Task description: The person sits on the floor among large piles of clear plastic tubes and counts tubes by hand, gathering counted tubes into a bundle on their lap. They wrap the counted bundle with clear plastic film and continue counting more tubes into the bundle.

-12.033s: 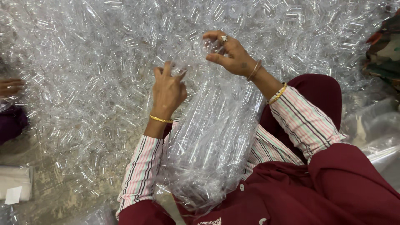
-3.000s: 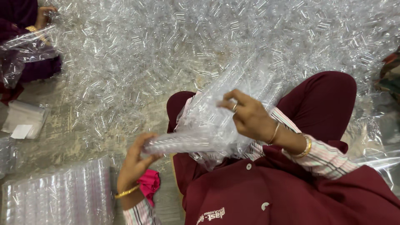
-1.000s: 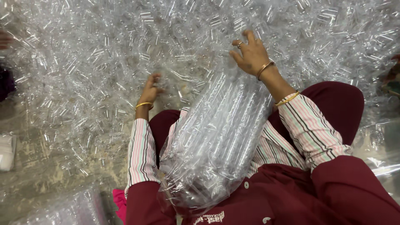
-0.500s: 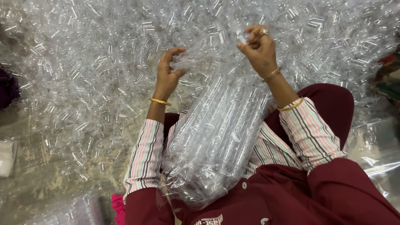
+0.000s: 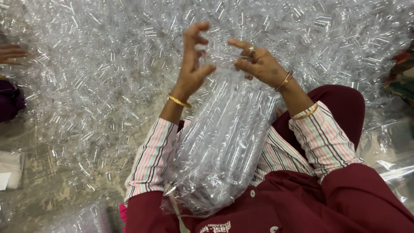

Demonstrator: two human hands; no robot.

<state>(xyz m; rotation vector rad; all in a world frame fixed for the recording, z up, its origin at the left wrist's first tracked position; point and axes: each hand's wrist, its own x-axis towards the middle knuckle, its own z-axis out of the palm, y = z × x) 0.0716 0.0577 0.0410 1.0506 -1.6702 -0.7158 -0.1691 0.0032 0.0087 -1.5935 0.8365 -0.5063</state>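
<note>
A clear plastic bag (image 5: pixel 220 142) packed with clear plastic tubes lies along my lap, its mouth pointing away from me. My left hand (image 5: pixel 192 64) and my right hand (image 5: pixel 258 63) are both at the bag's mouth. The right hand pinches the gathered film at the top. The left hand is raised beside it with its fingers curled and partly spread, touching the film. Both wrists carry gold bangles, and there is a ring on my right hand.
A wide heap of loose clear plastic tubes (image 5: pixel 108 64) covers the floor in front. Another person's hand (image 5: pixel 12 52) reaches in at the far left. White sheets (image 5: pixel 9 170) lie at the left edge. A filled clear bag (image 5: pixel 82 218) sits bottom left.
Both hands have come closer together at the bag's mouth over the last second. The right hand has moved left and closed on the film; the left hand has risen off the heap.
</note>
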